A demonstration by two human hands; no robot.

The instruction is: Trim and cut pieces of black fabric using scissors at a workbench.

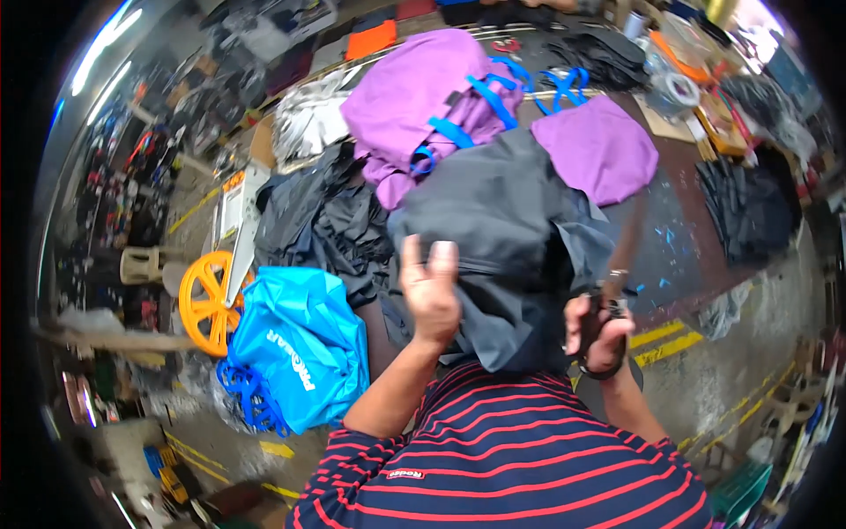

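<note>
— Two hands are on one sheet of dark grey fabric point(511, 238), the largest thing on the worktable point(670, 256). It lies across the near edge, draped toward the person in the striped shirt.

— How do the hands stand?

— The left hand point(429, 295) grips a bunched fold of the grey cloth, thumb up, fingers curled over it. The right hand point(602, 331) is clenched around the handles of large scissors point(614, 264), whose blades point up along the cloth's right edge.

— How far along does the cutting look?

— Hard to judge. The grey sheet looks mostly whole; whether the blades are already in the cloth cannot be told. Behind it, toward the far edge, lies a purple fabric heap with blue webbing straps point(432, 97), and beside that a flat purple piece point(599, 145) that seems already cut out. So some pieces look done, and the grey one is still in hand.

— Any containers?

— A blue drawstring bag point(295, 348) hangs off the table's near-left corner, stuffed full, though its contents are hidden. Black fabric point(322, 220) is piled just above it. A roll of grey tape point(674, 88) sits near the far-right corner, and a yellow wheel point(204, 304) stands on the floor to the left.
</note>
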